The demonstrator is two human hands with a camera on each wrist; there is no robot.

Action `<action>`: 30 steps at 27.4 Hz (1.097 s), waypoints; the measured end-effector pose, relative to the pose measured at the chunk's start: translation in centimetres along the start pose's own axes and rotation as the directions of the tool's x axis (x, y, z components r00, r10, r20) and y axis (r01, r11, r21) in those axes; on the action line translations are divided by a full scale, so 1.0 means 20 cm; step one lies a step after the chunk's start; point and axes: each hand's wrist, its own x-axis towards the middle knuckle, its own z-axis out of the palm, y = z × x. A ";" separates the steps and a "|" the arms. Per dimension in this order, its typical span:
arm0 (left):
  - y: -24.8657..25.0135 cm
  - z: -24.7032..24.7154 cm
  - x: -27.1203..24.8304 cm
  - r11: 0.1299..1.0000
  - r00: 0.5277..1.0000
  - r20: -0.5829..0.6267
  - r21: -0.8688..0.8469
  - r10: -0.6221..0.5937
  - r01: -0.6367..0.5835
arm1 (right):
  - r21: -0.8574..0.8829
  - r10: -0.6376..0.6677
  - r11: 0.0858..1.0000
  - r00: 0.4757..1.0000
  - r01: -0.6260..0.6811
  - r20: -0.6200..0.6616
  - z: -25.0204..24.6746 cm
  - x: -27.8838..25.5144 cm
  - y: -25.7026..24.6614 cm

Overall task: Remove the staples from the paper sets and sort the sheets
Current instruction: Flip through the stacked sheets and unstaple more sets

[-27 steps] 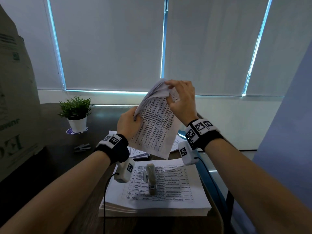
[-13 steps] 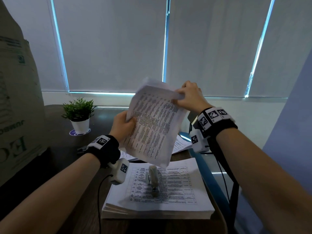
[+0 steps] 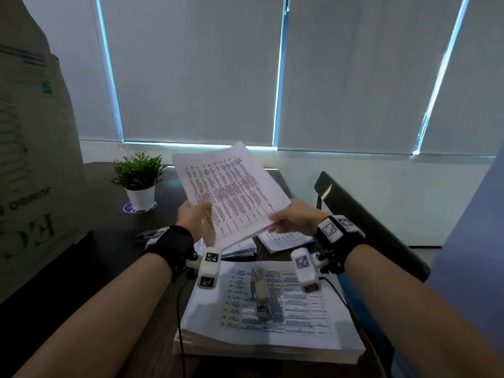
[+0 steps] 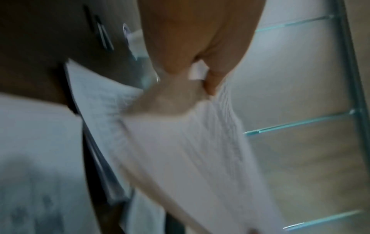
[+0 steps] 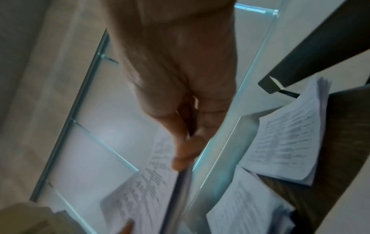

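Observation:
A printed paper set (image 3: 231, 192) is held tilted in the air above the desk. My left hand (image 3: 195, 216) pinches its near left edge; in the left wrist view the paper set (image 4: 190, 142) runs blurred past the left hand's fingers (image 4: 212, 82). My right hand (image 3: 294, 219) grips its near right corner, and in the right wrist view the right hand's thumb (image 5: 185, 152) presses on the sheets (image 5: 140, 193). A thick stack of printed sheets (image 3: 286, 323) lies on the desk's near edge, with a grey staple remover (image 3: 260, 290) on top.
Two smaller paper piles (image 3: 283, 238) (image 3: 240, 249) lie behind the big stack. A potted plant (image 3: 139, 184) stands at the back left, a cardboard box (image 3: 30, 159) at far left, a dark chair back (image 3: 368, 222) to the right. A small dark object (image 3: 144, 234) lies near my left wrist.
Both hands have lowered the paper set from upright toward flat. My right hand moved from its top corner down to its near right corner.

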 end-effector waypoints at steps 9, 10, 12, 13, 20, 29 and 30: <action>-0.22 -0.24 0.18 0.994 0.985 0.138 -0.020 -0.105 0.109 | 0.565 -0.010 0.824 0.999 0.025 -0.031 0.24 0.42 0.14; -0.23 -0.28 0.21 0.997 0.994 0.079 0.005 -0.081 0.081 | 0.603 0.022 0.798 1.000 -0.012 -0.009 0.26 0.48 0.16; -0.24 -0.37 0.29 0.997 0.997 -0.073 0.067 0.031 -0.026 | 0.628 0.097 0.777 0.994 -0.047 -0.045 0.28 0.60 0.20; -0.22 -0.40 0.31 0.990 0.975 -0.197 0.122 0.099 -0.076 | 0.595 0.127 0.803 0.986 -0.039 -0.108 0.28 0.66 0.24; -0.01 -0.50 0.32 0.915 0.696 -0.619 0.376 0.365 -0.145 | 0.276 0.267 0.932 0.961 -0.236 -0.077 0.30 0.85 0.53; -0.10 -0.25 0.22 0.785 0.918 0.049 0.501 0.395 -0.364 | -0.441 -0.544 0.827 0.698 0.349 -0.466 0.08 0.49 -0.02; -0.10 -0.19 0.19 0.735 0.907 0.113 0.550 0.405 -0.397 | -0.518 -0.687 0.717 0.596 0.466 -0.415 0.07 0.42 -0.10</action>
